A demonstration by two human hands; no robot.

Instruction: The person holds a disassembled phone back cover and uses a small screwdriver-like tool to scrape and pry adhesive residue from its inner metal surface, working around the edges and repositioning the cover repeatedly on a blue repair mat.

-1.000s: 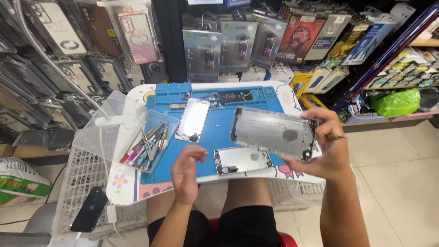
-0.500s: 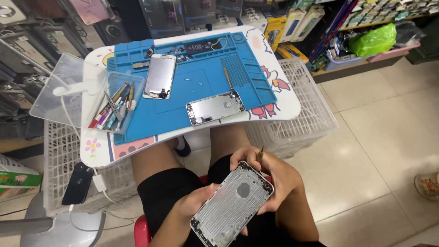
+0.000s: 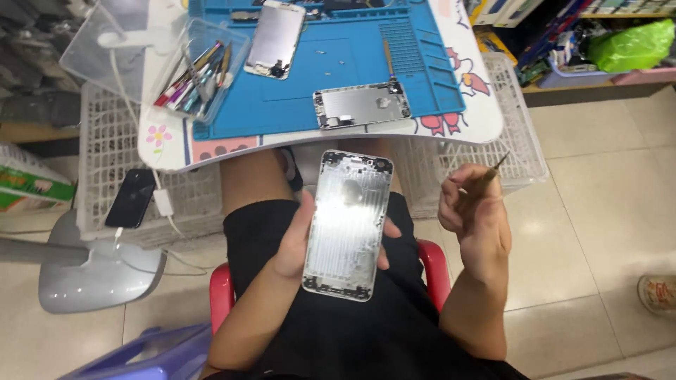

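Head view, now: left hand (image 3: 299, 243) wrapped around an empty silver phone shell (image 3: 348, 224), thumb on the left edge, fingertips showing at the right edge; inner side of the shell facing up, bright with glare, held over the lap above black shorts and a red stool (image 3: 431, 262). Right hand (image 3: 475, 218) raised just to the right of the shell, not touching it, fingers curled shut on a thin pointed tool (image 3: 491, 172), tip aimed up and away toward the table edge. On the white table (image 3: 479, 123): blue work mat (image 3: 296, 98); second phone body (image 3: 362, 105) lying near the front edge of the mat; screen panel (image 3: 276, 39) farther back; clear tray of tools (image 3: 201, 70) at the left edge of the mat. Black phone (image 3: 130, 198) on a white wire basket (image 3: 95, 141) left of the table, cable attached. Green bag (image 3: 634, 43) far right on a low shelf. Compared with the head view half a second back: shell turned from slanted to nearly upright in the grip, carried by the left hand alone; right hand off the shell and lifted clear with the tool. A second back: shell up over the table in the right hand. Reading of the change: shell brought down to the lap, steadied one-handed, tool hand freed and poised beside it; no contact between tool and shell at this moment.
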